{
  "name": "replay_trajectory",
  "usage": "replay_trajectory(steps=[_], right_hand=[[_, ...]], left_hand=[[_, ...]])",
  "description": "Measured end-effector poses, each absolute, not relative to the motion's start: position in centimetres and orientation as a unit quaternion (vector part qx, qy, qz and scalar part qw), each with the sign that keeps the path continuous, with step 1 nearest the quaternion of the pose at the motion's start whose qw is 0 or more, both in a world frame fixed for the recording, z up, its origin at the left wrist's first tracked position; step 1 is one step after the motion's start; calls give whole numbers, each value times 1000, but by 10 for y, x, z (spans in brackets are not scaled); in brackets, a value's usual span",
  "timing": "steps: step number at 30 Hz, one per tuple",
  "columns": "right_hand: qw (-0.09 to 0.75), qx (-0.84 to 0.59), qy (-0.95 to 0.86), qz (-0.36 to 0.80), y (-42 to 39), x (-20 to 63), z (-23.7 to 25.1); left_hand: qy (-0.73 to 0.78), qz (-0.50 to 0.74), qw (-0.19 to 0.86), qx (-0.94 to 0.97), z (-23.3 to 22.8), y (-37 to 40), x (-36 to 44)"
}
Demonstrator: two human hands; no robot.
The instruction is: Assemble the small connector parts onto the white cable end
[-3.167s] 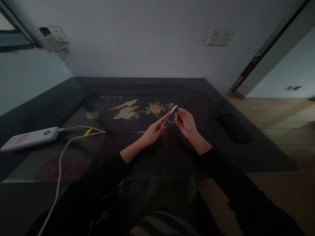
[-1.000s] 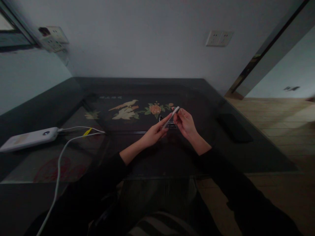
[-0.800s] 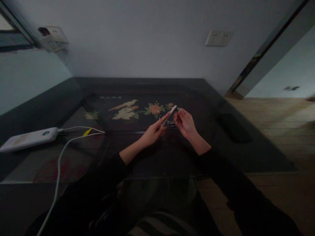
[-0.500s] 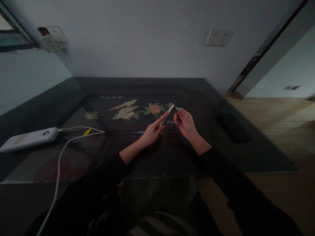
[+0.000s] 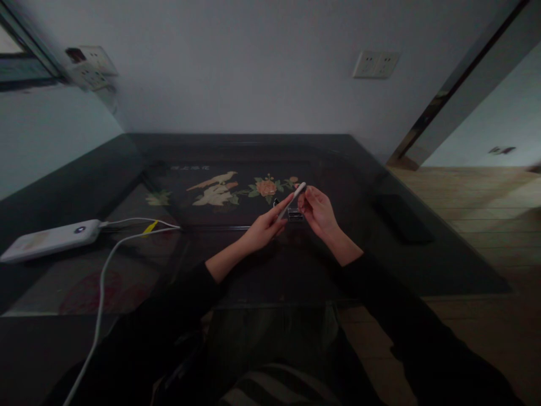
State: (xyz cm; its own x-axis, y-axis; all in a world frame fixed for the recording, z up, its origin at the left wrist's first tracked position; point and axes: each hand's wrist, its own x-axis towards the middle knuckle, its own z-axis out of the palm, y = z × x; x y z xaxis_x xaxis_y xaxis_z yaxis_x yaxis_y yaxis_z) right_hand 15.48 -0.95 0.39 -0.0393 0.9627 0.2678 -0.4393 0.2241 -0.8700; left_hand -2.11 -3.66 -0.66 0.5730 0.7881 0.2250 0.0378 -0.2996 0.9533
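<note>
The left hand (image 5: 262, 228) has its grip closed around a slim, pale grey-white stick (image 5: 291, 202), which slants over the glossy black desk (image 5: 274, 270), its far end just beside the right hand (image 5: 320, 210). The right hand's fingers are curled together (whether they pinch anything, I cannot tell). A small, shiny, dark-and-silver object (image 5: 295, 215) shows between the hands. Well apart, a white, rounded plastic power bank (image 5: 51, 239) lies to the left and a flat black rectangular slab (image 5: 403, 219) to the right.

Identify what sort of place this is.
Probably a room in a home, judging by the dark table with its bird-and-flower picture, the wall sockets and the wood-look floor.
</note>
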Motion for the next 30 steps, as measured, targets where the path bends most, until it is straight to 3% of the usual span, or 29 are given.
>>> replay_trajectory(steps=[30], right_hand=[[625,-308,-483,531,-11,155,5]], left_hand=[[273,362,528,718,-6,-41,-20]])
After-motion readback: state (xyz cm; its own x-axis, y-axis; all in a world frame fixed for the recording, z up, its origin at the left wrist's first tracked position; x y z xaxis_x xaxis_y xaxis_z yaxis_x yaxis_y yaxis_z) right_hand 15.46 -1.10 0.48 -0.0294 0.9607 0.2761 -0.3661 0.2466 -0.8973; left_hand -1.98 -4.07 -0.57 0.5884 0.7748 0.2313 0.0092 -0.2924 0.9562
